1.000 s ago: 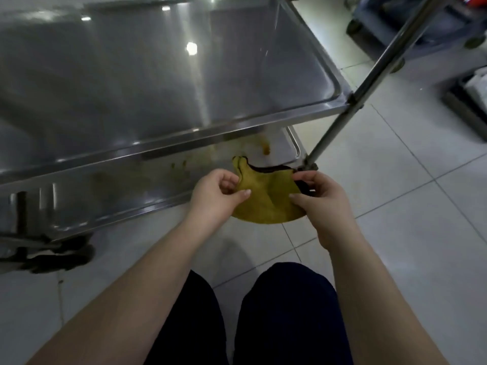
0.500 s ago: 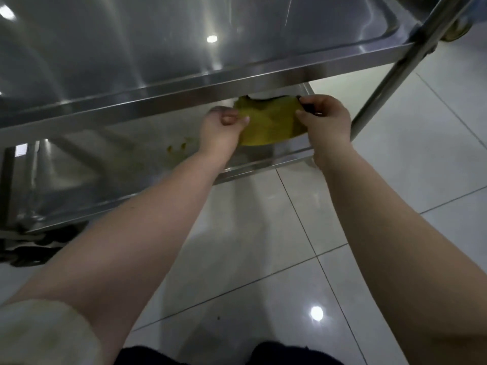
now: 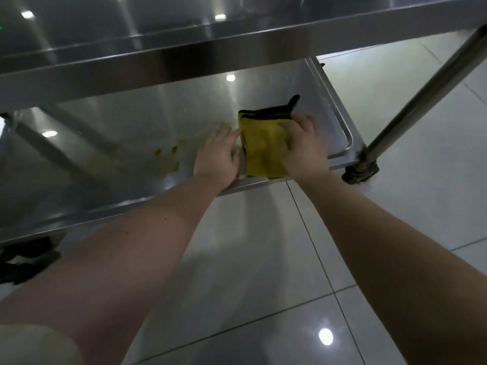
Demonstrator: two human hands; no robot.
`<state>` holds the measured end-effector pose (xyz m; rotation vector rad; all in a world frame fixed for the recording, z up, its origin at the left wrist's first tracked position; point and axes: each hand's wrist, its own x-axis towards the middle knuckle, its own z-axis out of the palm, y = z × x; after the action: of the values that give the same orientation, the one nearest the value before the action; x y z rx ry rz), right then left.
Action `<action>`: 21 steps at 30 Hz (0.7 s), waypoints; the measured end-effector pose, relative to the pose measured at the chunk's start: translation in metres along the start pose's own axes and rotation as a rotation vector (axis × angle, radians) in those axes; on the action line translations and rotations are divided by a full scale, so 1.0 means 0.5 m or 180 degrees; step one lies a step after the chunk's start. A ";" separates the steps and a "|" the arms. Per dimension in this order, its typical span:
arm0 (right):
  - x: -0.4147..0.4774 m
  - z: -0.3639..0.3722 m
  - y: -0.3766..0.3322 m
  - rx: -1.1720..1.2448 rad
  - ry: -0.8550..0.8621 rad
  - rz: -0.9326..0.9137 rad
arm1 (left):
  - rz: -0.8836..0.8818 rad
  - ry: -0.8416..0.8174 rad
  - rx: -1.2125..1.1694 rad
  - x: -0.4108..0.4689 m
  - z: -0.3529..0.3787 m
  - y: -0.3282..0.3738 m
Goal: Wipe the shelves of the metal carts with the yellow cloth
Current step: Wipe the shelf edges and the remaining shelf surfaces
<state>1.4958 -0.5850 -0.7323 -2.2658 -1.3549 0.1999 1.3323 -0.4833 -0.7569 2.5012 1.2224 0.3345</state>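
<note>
A folded yellow cloth with a black edge lies on the lower shelf of the metal cart, near its right end. My right hand lies flat on the cloth's right side, fingers spread and pressing down. My left hand rests on the shelf at the cloth's left edge, fingers straight and touching it. Yellow-brown stains mark the shelf left of my left hand. The upper shelf overhangs the far part of the lower one.
The cart's right post slants down to a caster just right of the shelf corner. Another dark caster sits at the lower left. Glossy white floor tiles spread below my arms.
Both hands moved the cloth from the air in front of the cart down onto the lower shelf. The pinch grips gave way to flat hands. My head came lower and closer.
</note>
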 end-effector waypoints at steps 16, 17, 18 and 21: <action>0.157 0.086 0.124 -0.1318 -0.0761 0.0843 | -0.0207 -0.0384 0.1072 0.025 0.050 -0.106; 0.159 0.105 0.086 -0.1287 -0.0760 0.0884 | -0.0212 -0.0389 0.1079 0.026 0.051 -0.106; 0.157 0.126 0.039 -0.1226 -0.0824 0.0792 | -0.0217 -0.0385 0.1063 0.026 0.051 -0.106; 0.125 0.192 -0.089 -0.1204 -0.1074 -0.0174 | -0.0256 -0.0153 0.0860 0.022 0.048 -0.105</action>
<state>1.4569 -0.4819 -0.7868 -2.5849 -1.7497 0.3450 1.3099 -0.4494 -0.7990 2.6547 1.4277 0.0930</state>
